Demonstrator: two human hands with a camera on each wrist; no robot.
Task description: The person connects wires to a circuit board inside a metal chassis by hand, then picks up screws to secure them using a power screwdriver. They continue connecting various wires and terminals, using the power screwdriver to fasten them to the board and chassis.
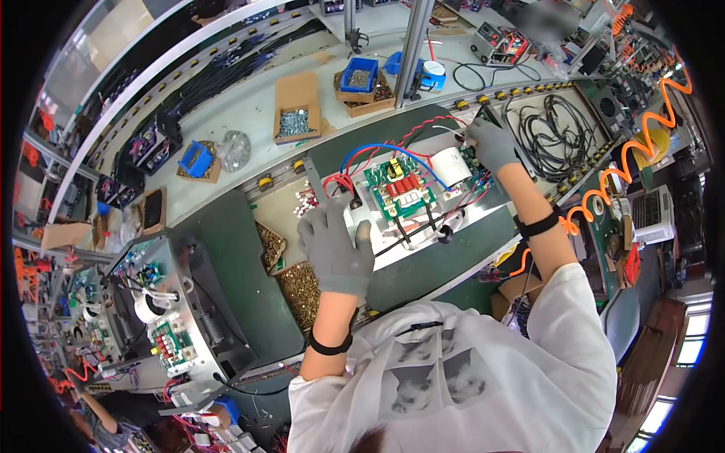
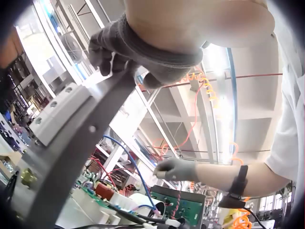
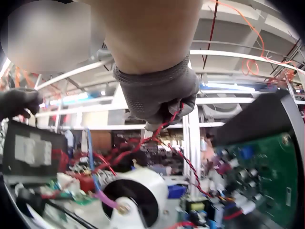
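An open metal chassis (image 1: pixel 474 214) lies on the dark green work surface. It holds a green circuit board (image 1: pixel 394 190), a white cylindrical capacitor (image 1: pixel 450 167) and several red, blue and black wires. My gloved left hand (image 1: pixel 337 245) holds the chassis's left end plate (image 2: pixel 78 138), fingers on one side and thumb on the other. At the chassis's right end, my gloved right hand (image 1: pixel 492 145) is raised above the parts. It pinches a red-and-black twisted wire (image 3: pixel 166 125), which runs down toward a second, upright green board (image 3: pixel 267 176).
Trays of brass-coloured hardware (image 1: pixel 300 296) sit by my left forearm. Behind are a cardboard box of screws (image 1: pixel 295 113) and blue bins (image 1: pixel 359 75). Coiled black cables (image 1: pixel 555 140) lie right; another chassis (image 1: pixel 177 321) stands left. An orange air hose (image 1: pixel 624 160) hangs at right.
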